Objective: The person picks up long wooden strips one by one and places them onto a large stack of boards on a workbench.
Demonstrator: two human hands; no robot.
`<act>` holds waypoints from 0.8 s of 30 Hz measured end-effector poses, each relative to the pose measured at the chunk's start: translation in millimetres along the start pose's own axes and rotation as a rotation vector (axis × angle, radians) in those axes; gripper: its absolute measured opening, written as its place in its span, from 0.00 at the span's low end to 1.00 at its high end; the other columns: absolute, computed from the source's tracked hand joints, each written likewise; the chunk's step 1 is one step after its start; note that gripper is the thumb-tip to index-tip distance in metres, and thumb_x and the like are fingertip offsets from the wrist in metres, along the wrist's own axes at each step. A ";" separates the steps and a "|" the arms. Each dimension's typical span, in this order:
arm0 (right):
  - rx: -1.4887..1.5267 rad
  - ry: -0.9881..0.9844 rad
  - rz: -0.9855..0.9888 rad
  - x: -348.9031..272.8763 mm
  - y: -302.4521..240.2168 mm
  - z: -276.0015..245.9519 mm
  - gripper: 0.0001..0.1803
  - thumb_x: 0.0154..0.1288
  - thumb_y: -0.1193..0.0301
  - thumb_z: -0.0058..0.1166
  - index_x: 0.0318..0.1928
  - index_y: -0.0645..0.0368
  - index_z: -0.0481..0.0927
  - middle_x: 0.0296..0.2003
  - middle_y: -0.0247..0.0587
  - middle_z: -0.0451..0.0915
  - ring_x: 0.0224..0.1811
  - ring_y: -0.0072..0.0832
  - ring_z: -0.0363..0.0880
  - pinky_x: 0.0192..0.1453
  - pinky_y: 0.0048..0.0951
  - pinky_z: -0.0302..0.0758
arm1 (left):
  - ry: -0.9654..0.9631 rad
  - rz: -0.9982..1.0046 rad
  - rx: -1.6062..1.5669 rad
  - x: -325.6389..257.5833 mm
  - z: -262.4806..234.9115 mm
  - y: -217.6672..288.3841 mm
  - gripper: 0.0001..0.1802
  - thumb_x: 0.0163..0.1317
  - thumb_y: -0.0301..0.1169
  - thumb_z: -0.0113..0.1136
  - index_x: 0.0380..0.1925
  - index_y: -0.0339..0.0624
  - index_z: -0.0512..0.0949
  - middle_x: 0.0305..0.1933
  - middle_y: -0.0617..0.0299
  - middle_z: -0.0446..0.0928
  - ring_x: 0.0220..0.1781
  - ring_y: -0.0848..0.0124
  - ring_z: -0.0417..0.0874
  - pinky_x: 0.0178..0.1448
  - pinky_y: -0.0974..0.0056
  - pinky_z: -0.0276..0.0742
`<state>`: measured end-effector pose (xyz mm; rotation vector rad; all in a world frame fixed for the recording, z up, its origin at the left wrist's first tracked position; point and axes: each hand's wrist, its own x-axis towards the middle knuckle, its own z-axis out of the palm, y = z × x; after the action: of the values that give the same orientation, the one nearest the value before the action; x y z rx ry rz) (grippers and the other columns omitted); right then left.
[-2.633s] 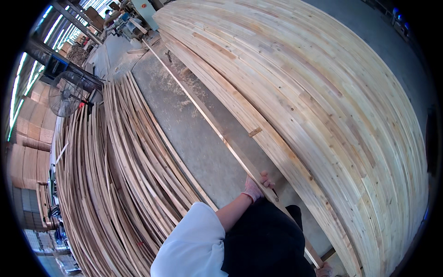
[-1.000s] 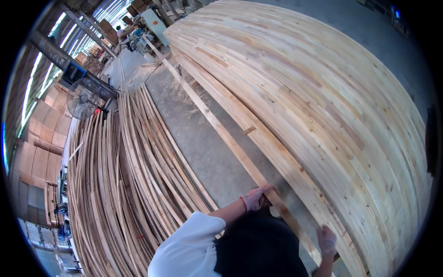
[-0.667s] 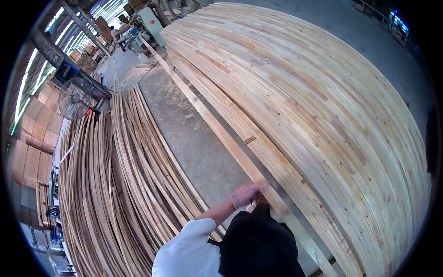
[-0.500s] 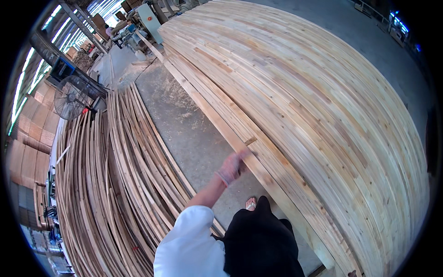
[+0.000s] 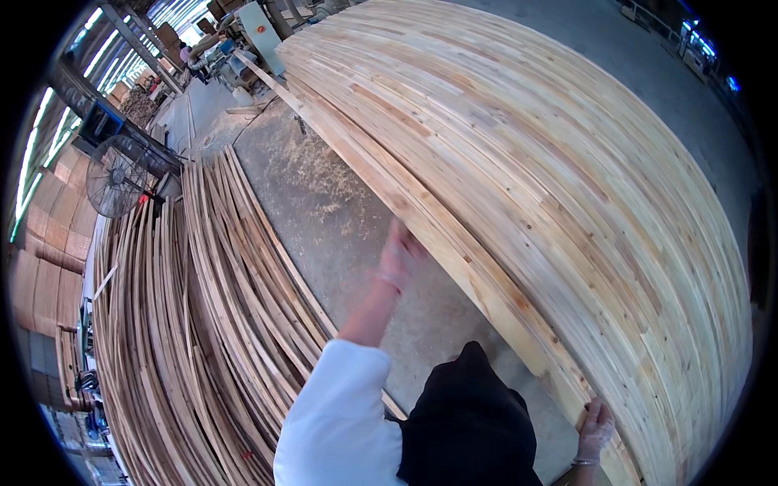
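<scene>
Since half a second ago the left hand has slid farther up the long board, gripping its near edge (blurred); right hand grasps its lower end. Board runs diagonally away, upper-left.

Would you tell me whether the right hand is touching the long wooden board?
Touching: the head view shows the right hand gripping the near end of the long wooden board.

Left hand reaches forward, arm outstretched; right hand low, fingers curled.
</scene>
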<state>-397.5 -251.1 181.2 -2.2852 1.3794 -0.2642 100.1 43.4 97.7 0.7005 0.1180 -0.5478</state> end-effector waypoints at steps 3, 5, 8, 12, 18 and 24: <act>-0.042 -0.069 -0.134 9.3 -69.4 22.3 0.21 0.68 0.52 0.50 0.36 0.58 0.84 0.30 0.51 0.82 0.34 0.47 0.80 0.42 0.45 0.74 | -0.033 -0.460 -0.132 -61.2 3.3 -79.0 0.47 0.65 0.70 0.37 0.67 0.39 0.65 0.63 0.51 0.74 0.48 0.59 0.81 0.66 0.49 0.72; 0.035 -0.116 -0.200 13.3 -113.6 37.5 0.21 0.68 0.52 0.51 0.39 0.57 0.85 0.31 0.51 0.83 0.35 0.47 0.81 0.44 0.45 0.75 | -0.542 -0.801 -0.471 -98.0 16.4 -123.3 0.40 0.66 0.58 0.52 0.67 0.38 0.65 0.63 0.51 0.72 0.54 0.61 0.79 0.65 0.51 0.71; 0.238 -0.308 -0.172 15.5 -161.7 50.1 0.20 0.68 0.54 0.54 0.44 0.58 0.84 0.33 0.48 0.85 0.35 0.37 0.85 0.41 0.37 0.78 | -0.752 -0.892 0.052 -158.8 44.1 -170.8 0.36 0.63 0.44 0.61 0.66 0.38 0.65 0.62 0.53 0.73 0.60 0.63 0.76 0.67 0.55 0.69; 0.346 -0.469 -0.465 14.4 -185.5 76.7 0.22 0.66 0.52 0.55 0.53 0.51 0.81 0.44 0.47 0.84 0.47 0.42 0.82 0.52 0.41 0.76 | -0.919 -0.767 0.458 -170.1 54.1 -187.5 0.24 0.64 0.36 0.62 0.58 0.38 0.73 0.58 0.54 0.76 0.63 0.66 0.73 0.69 0.61 0.67; -0.237 -0.633 -0.461 34.8 -89.2 68.2 0.23 0.68 0.50 0.47 0.50 0.52 0.81 0.44 0.45 0.83 0.50 0.44 0.80 0.55 0.43 0.74 | -0.294 -0.692 0.377 -108.7 -15.3 -161.2 0.15 0.66 0.39 0.60 0.44 0.39 0.79 0.44 0.54 0.83 0.47 0.62 0.85 0.58 0.51 0.80; -0.335 -0.882 0.026 31.6 19.0 28.1 0.32 0.70 0.41 0.40 0.58 0.50 0.79 0.51 0.47 0.82 0.57 0.43 0.78 0.63 0.40 0.70 | -0.024 -0.418 0.056 -80.3 -50.0 -117.1 0.21 0.66 0.48 0.59 0.51 0.47 0.76 0.46 0.61 0.82 0.47 0.64 0.85 0.59 0.51 0.80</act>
<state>-386.4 -278.4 145.3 -2.1691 1.0047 0.9387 -25.1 36.9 14.3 0.7272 0.2299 -0.9625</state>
